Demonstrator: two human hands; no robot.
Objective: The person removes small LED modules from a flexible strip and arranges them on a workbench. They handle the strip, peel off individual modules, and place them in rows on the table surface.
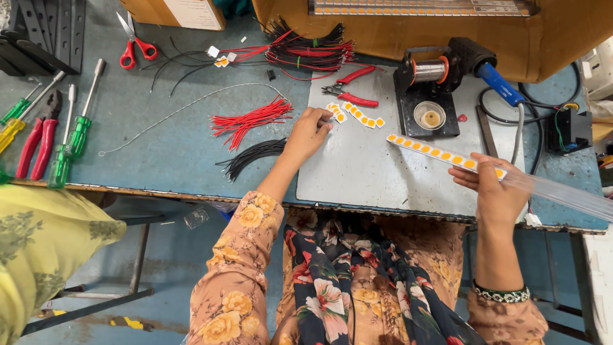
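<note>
My left hand (pixel 308 132) reaches onto the grey work mat (pixel 364 172), its fingertips on a small cut piece of white strip with orange squares (pixel 333 114). More short pieces of strip (pixel 363 117) lie just to its right. My right hand (pixel 491 188) grips a long white strip with orange squares (pixel 440 153) together with a clear plastic tube (pixel 562 195) that runs off to the right. The strip sticks out of the hand toward the left over the mat.
Bundles of red wires (pixel 250 119) and black wires (pixel 254 155) lie left of the mat. Red-handled cutters (pixel 348 87), a solder spool stand (pixel 426 89) and a blue-handled soldering iron (pixel 495 80) sit behind. Scissors (pixel 133 41), screwdrivers (pixel 73 137) and pliers (pixel 38 137) lie far left.
</note>
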